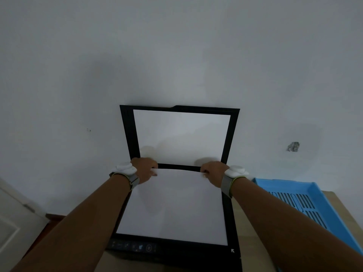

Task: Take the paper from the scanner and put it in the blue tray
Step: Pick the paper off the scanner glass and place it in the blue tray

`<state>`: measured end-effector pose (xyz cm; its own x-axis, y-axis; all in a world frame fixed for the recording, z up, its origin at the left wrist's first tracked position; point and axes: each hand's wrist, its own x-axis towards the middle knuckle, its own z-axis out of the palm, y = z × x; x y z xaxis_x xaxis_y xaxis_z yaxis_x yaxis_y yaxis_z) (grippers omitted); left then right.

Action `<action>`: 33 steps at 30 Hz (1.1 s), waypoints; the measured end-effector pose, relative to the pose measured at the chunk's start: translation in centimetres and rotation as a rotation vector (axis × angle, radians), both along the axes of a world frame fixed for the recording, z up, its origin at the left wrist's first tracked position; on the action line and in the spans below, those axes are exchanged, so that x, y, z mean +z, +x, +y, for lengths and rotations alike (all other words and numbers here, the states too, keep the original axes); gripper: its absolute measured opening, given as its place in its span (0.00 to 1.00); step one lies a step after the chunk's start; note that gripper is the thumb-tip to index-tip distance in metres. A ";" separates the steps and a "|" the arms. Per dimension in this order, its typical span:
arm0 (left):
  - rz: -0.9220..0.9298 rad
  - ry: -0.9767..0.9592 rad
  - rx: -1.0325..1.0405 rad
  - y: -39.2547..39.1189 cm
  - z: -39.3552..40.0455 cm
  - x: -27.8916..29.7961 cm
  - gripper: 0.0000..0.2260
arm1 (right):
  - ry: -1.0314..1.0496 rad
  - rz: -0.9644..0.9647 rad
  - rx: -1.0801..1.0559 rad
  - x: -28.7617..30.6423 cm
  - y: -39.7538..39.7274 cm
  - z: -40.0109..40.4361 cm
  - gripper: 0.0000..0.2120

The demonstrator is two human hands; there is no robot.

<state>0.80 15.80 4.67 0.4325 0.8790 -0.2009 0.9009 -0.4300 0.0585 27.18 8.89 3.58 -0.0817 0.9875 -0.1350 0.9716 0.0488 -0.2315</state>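
Note:
A white sheet of paper point(174, 207) lies on the bed of a black flatbed scanner point(176, 250). The scanner's lid point(126, 132) stands open against the wall, its white backing facing me. My left hand point(144, 168) pinches the paper's far left corner. My right hand point(213, 171) pinches the far right corner. The far edge of the sheet bows up slightly between the two hands. The blue tray point(322, 205) sits to the right of the scanner, slotted at the bottom, with nothing in it.
Scanner and tray rest on a light wooden table point(253, 242) pushed against a pale wall. A white door point(13, 218) is at the lower left. Both wrists carry grey straps with white devices.

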 end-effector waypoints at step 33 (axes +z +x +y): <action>-1.476 -0.132 0.672 -0.5 -8.7 7.5 0.30 | 0.496 0.935 -0.541 10.5 -0.4 -7.8 0.12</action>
